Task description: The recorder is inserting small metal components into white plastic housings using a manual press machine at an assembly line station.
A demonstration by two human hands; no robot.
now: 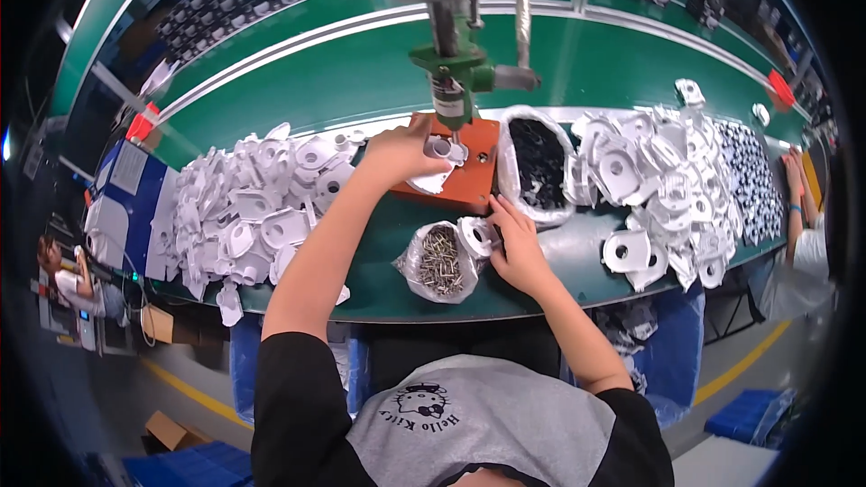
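Note:
My left hand [401, 153] is closed on a white plastic part [431, 182] that sits on an orange block fixture [484, 137]. Right above that part stands the tip of a green vertical machine head [448, 90], like a powered screwdriver. Lower and to the right, my right hand [514, 239] pinches the edge of another white plastic part [467, 227], which has a round opening. This second part is over the rim of a clear bag of metal screws [437, 263]. My right fingertips are near the fixture's front right corner.
Heaps of white plastic parts lie left [253, 207] and right [649, 171]. Behind my right hand is a bag of small black pieces [538, 162]. Many small grey pieces [753, 180] lie far right, near another person's arm [796, 203]. Blue bins [677, 352] stand below the table edge.

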